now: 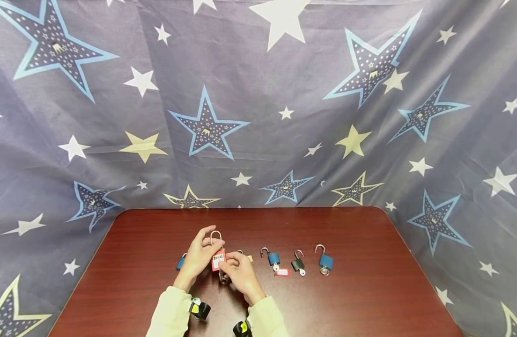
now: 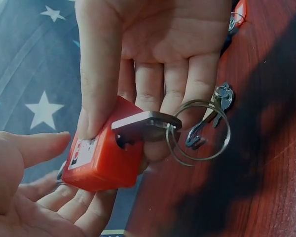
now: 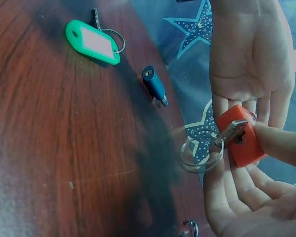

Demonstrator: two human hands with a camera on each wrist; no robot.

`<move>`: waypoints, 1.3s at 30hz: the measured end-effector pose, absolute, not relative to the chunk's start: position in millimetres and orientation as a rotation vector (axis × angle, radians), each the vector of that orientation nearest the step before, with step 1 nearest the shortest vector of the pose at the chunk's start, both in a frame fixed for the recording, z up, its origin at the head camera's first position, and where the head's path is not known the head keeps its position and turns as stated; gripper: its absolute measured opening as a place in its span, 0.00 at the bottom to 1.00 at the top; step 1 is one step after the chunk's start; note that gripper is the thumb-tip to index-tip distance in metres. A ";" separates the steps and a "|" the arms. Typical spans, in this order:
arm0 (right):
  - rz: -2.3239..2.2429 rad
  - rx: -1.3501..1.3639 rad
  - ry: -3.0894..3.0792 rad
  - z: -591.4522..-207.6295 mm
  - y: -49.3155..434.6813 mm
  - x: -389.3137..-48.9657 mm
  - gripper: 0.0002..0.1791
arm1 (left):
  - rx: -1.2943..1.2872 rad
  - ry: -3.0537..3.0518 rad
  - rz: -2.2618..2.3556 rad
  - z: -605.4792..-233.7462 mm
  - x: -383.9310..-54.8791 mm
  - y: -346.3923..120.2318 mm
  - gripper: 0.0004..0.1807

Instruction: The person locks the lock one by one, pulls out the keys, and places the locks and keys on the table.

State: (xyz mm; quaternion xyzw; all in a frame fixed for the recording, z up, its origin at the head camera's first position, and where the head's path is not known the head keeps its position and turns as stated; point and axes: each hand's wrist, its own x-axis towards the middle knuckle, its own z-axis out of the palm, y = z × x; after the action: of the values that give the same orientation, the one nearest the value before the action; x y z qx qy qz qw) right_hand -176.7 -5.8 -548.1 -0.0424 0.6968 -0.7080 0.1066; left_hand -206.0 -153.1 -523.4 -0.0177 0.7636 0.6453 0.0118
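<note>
A red padlock (image 1: 218,259) with a white label is held up over the table, its tall shackle (image 1: 216,232) pointing upward. My right hand (image 1: 241,271) pinches its body, thumb on the label and fingers behind. My left hand (image 1: 199,252) is beside the shackle. Its thumb stands off the body in the left wrist view, and its loose fingers lie behind the padlock; whether they touch it I cannot tell. A key (image 2: 145,126) sits in the underside keyhole, with a wire ring (image 2: 227,140) hanging from it.
To the right lie a blue padlock (image 1: 274,258), a black one (image 1: 298,265) and another blue one (image 1: 326,261), all with raised shackles and keys. A red-edged tag (image 1: 283,272) is near them. On the left are a blue padlock (image 3: 154,85) and a green key tag (image 3: 93,42).
</note>
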 end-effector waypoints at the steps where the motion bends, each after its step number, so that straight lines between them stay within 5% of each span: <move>1: -2.085 -0.129 2.054 -547.0 -6.0 -176.6 0.13 | -0.037 2.384 2.018 -522.6 -206.3 -153.6 0.30; 20: -2.161 -0.091 2.055 -539.3 -7.2 -172.4 0.14 | 0.250 2.451 2.043 -526.4 -205.4 -160.2 0.28; 39: -2.226 -0.075 1.977 -542.6 -8.0 -167.5 0.13 | 0.232 2.466 1.989 -530.9 -190.8 -161.0 0.28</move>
State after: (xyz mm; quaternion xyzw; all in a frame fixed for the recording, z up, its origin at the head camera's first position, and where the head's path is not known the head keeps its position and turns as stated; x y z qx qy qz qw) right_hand -167.5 -8.0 -542.6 -0.0252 0.6615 -0.7450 0.0817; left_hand -190.8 -161.0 -530.9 0.0730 0.7762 0.6260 -0.0175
